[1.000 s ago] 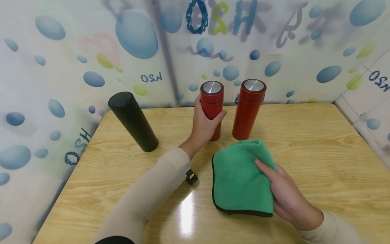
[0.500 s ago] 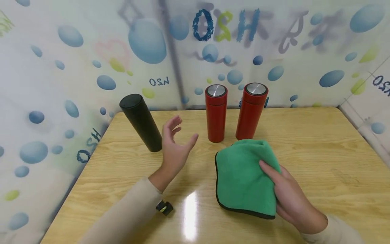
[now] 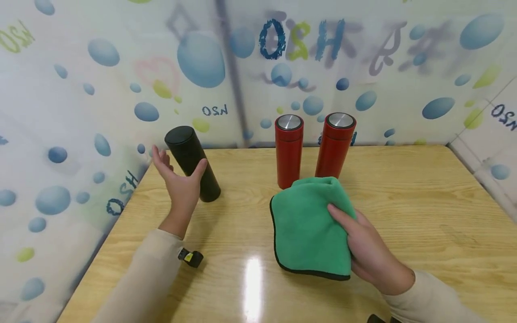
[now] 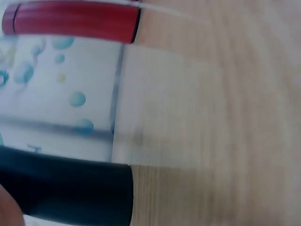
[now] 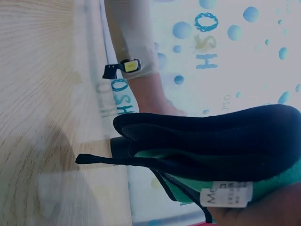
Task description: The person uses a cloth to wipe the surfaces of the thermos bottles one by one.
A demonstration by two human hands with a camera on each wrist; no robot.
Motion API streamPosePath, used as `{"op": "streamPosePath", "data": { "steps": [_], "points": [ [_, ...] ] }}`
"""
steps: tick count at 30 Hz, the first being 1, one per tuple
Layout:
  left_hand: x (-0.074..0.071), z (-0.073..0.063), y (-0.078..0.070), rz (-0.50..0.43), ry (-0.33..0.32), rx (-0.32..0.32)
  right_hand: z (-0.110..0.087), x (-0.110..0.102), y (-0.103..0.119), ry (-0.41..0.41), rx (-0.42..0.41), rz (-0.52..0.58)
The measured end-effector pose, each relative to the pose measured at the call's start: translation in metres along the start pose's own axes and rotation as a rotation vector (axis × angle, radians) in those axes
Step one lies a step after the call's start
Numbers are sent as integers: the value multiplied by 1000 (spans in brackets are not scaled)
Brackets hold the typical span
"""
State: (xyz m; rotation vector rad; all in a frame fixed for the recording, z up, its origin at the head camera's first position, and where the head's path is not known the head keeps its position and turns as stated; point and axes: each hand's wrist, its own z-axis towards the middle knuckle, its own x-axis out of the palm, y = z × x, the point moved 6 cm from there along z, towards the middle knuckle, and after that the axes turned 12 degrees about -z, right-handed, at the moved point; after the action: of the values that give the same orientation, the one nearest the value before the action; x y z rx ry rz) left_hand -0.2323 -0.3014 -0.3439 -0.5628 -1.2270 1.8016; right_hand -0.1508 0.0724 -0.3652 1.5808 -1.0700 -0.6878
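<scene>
A black thermos bottle stands upright at the left of the wooden table. My left hand is right at it, thumb and fingers spread apart, the thumb overlapping the bottle in the head view. In the left wrist view the black bottle lies close to a fingertip at the lower left. My right hand grips a folded green cloth with black edging, thumb on top, held above the table. A white label hangs from the cloth in the right wrist view.
Two red thermos bottles with silver lid tops stand at the back: the left one and the right one, partly behind the cloth. The wooden table meets a wall with blue bubbles along its back edge.
My left hand has let go of the left red bottle and moved left to the black one. My right hand keeps its grip on the cloth, which has shifted slightly left.
</scene>
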Motion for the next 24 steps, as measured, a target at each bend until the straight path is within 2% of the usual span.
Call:
{"op": "streamPosePath", "data": {
  "steps": [2,5,9,13,16,19,22,24],
  "points": [
    [1,7,10,-55,41,-95,2,1,-1,3,-4,3],
    [3,13,23,-102,97,-153,4,2,-2,2,-11,5],
    [6,16,34,-73,129,-125,5,1,-4,6,-13,-3],
    [6,13,34,-52,117,-87,5,-1,-2,-5,-28,-15],
    [4,7,32,-39,106,-83,4,-3,-1,-29,-40,-23],
    [5,-7,24,-37,88,-95,4,-5,0,-52,-51,-30],
    [12,-22,12,-74,75,-128,3,-7,1,-80,-75,-45],
    [19,-33,3,-113,82,-171,3,-9,1,-100,-96,-61]
  ]
}}
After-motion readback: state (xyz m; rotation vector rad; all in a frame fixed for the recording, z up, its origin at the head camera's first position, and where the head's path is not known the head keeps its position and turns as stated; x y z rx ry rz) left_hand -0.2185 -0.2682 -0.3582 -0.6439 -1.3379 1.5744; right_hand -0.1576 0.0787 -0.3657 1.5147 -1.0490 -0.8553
